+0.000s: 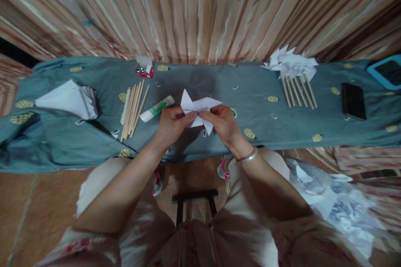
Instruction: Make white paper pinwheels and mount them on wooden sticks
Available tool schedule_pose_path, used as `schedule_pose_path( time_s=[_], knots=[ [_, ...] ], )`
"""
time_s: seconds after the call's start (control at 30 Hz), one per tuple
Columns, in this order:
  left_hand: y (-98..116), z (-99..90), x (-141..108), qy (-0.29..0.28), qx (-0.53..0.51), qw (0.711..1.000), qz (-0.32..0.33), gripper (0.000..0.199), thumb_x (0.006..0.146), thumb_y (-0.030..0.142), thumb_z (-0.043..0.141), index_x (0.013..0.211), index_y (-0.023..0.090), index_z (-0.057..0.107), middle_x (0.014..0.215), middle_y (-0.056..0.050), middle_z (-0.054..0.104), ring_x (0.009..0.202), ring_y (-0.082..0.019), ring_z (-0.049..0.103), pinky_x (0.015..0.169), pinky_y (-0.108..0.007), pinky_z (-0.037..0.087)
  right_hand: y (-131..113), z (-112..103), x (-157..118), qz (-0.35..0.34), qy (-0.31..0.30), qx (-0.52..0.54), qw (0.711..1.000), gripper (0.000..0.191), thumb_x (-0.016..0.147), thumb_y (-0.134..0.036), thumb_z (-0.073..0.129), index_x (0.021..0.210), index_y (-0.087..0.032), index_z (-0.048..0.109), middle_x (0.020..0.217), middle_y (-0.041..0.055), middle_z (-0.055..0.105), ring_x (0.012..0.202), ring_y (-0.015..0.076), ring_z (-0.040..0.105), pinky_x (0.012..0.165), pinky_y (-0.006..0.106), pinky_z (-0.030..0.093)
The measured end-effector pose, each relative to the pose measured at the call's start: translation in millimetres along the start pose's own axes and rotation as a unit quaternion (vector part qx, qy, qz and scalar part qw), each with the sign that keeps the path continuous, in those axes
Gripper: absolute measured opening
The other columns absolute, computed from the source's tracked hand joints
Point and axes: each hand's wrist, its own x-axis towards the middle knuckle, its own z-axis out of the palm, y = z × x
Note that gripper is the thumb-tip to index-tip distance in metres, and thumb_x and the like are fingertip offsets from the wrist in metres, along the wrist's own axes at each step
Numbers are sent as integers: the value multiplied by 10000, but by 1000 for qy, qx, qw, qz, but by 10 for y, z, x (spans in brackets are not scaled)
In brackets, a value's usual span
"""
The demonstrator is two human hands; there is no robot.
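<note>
A white folded-paper pinwheel (200,106) with pointed blades is held above the table between both hands. My left hand (173,123) pinches it from the left, thumb near its centre. From the right, my right hand (224,123) grips it the same way, and the two thumb tips nearly meet at the middle. Just left of my left hand lies a glue stick (157,109) with a green and white label. Part of a yellow-green ring (233,112), perhaps a scissors handle, shows behind my right hand. The underside of the pinwheel is hidden.
Wooden sticks (134,108) lie left of the glue, below a small red box (144,70) of shiny bits. Folded white paper (70,100) is farther left. Finished pinwheels on sticks (294,71), a dark phone (354,101) and a blue-framed device (387,71) lie right. A plastic bag (341,204) of paper hangs low.
</note>
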Motion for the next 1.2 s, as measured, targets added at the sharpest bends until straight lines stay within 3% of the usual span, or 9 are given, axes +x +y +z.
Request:
schedule_pose_path(
  time_s=[0.2,0.63,0.87,1.1,1.2],
  knots=[
    [7,-17,27,-19,7,1000,-5,136,633,223,808,747,155,781,722,-25,755,653,-161,650,682,-284,524,66,-53,46,4,-13,6,1000,197,592,-339,756,509,-192,656,512,-40,594,490,90,483,491,237,333],
    [10,46,98,25,-5,998,-64,128,576,239,829,653,162,761,650,-39,718,547,-142,598,544,-264,468,77,-78,102,17,-27,77,997,201,576,-368,806,583,-211,680,587,-33,652,568,117,557,580,263,456],
    [43,-8,164,53,-15,998,-38,165,541,275,838,630,165,755,608,-24,705,518,-118,565,507,-239,438,14,-78,87,22,-64,113,991,245,591,-403,841,744,-242,736,758,-38,732,721,120,644,784,268,525],
    [145,80,225,95,-54,994,17,151,545,282,835,623,186,749,662,-23,727,572,-130,597,581,-257,480,-32,-178,114,14,-11,139,990,317,629,-528,800,749,-245,722,789,-2,744,740,148,649,670,268,510],
    [168,167,195,88,-67,994,23,187,555,293,846,666,171,758,661,-19,722,572,-122,596,596,-252,473,-57,-260,188,9,21,135,991,347,659,-571,760,762,-241,722,844,14,755,778,153,662,661,260,509]
  ],
)
